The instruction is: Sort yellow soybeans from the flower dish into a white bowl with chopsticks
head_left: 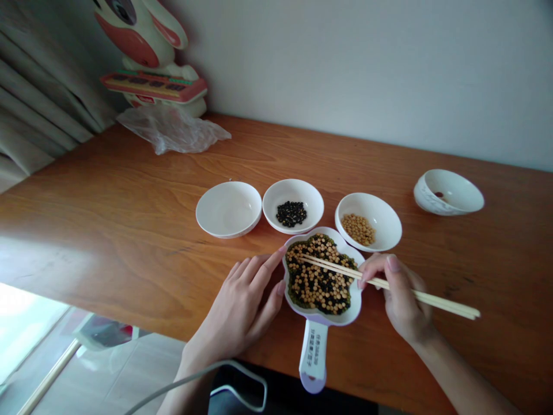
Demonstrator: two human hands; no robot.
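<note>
A flower-shaped white dish with a handle holds a mix of yellow, black and green beans near the table's front edge. My left hand lies flat and open on the table, its fingertips touching the dish's left rim. My right hand is closed on a pair of wooden chopsticks, whose tips reach over the mixed beans. Behind the dish stand three white bowls: an empty one, one with black beans and one with yellow beans.
A fourth white bowl sits at the right rear of the wooden table. A crumpled clear plastic bag and a rabbit-shaped toy stand at the back left by a curtain. A grey cable hangs below the table edge.
</note>
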